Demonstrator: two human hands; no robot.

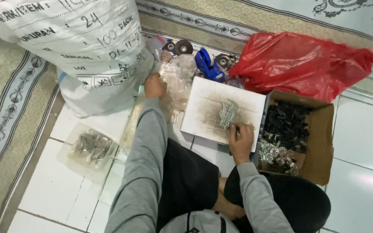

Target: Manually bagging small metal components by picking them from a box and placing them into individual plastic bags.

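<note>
A person in a grey long-sleeved top sits on a white tiled floor [368,133], seen from above, with small hardware spread around the knees. At far left a patterned mat [9,99] borders the tiles, and a large white woven sack [74,43] with dark printing stands on it. Below the sack lies a clear plastic bag of small metal parts [90,147].

The left hand [155,86] reaches forward to the foot of the sack and rests against a crumpled heap of clear plastic bags [178,82]; whether its fingers are closed on the plastic cannot be told. Beyond the heap lie a blue tape dispenser [207,64] and some round metal discs [183,46].

At centre sits a white, smudged board [203,112] carrying a small pile of silvery metal pieces [228,114]. The right hand [241,142] lies on the board's near edge, its fingertips drawn together at the lower side of the pile, pinching at the pieces.

To the right, an open cardboard box [322,142] holds black plastic parts [288,125] and shiny round metal fittings [275,154]. Behind it lies a red plastic bag [303,60].
</note>
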